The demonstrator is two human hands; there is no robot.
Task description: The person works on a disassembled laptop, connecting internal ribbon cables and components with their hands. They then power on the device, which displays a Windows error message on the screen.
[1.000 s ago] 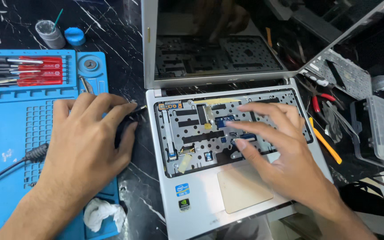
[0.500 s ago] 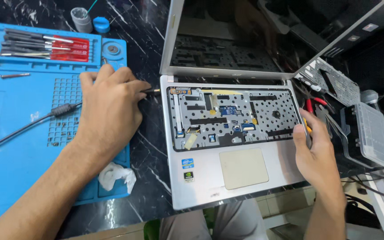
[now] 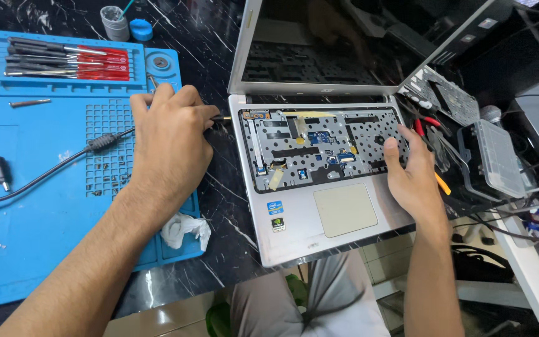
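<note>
An open silver laptop (image 3: 338, 224) lies on the dark marbled table with its keyboard removed, so the perforated metal tray and small boards (image 3: 319, 146) show. My left hand (image 3: 169, 140) is closed around a black power plug (image 3: 219, 118), whose tip is right at the laptop's left edge; its cable (image 3: 63, 165) trails left across the blue mat. My right hand (image 3: 410, 171) grips the laptop's right edge, thumb on the open tray, fingers wrapped over the side.
A blue work mat (image 3: 38, 187) carries a row of red-handled screwdrivers (image 3: 70, 62), loose screws and a white tissue (image 3: 185, 228). Two small containers (image 3: 126, 25) stand behind it. Pliers, a yellow tool and a clear parts box (image 3: 497, 156) crowd the right side.
My right hand left the middle of the open tray and moved to the laptop's right edge. My left hand stayed closed on the plug at the laptop's left side.
</note>
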